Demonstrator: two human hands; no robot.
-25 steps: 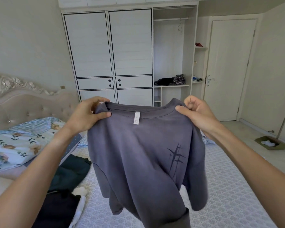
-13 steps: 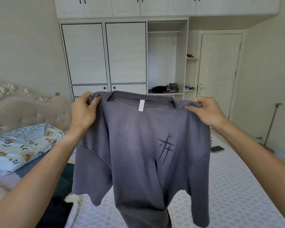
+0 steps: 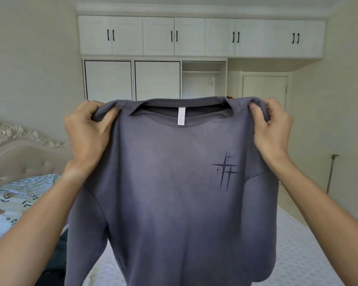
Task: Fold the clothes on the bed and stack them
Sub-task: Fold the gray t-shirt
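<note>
A grey-purple sweatshirt (image 3: 174, 193) hung spread in the air above the bed (image 3: 298, 254), a dark starburst print (image 3: 225, 171) on its chest. Its white neck tag (image 3: 181, 116) bore a small shirt icon, no readable writing. The left hand (image 3: 87, 135) and right hand (image 3: 271, 129) each pinched a shoulder.

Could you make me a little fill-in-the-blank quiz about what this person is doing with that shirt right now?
1. Both hands hold up a grey ____ by its shoulders.
2. The left hand and the right hand grip the cloth on either side of the ____.
3. The dark star-like print on the shirt sits nearer the ____ hand.
4. A small white ____ hangs inside the collar.

Missing words: shirt; collar; right; label
</note>
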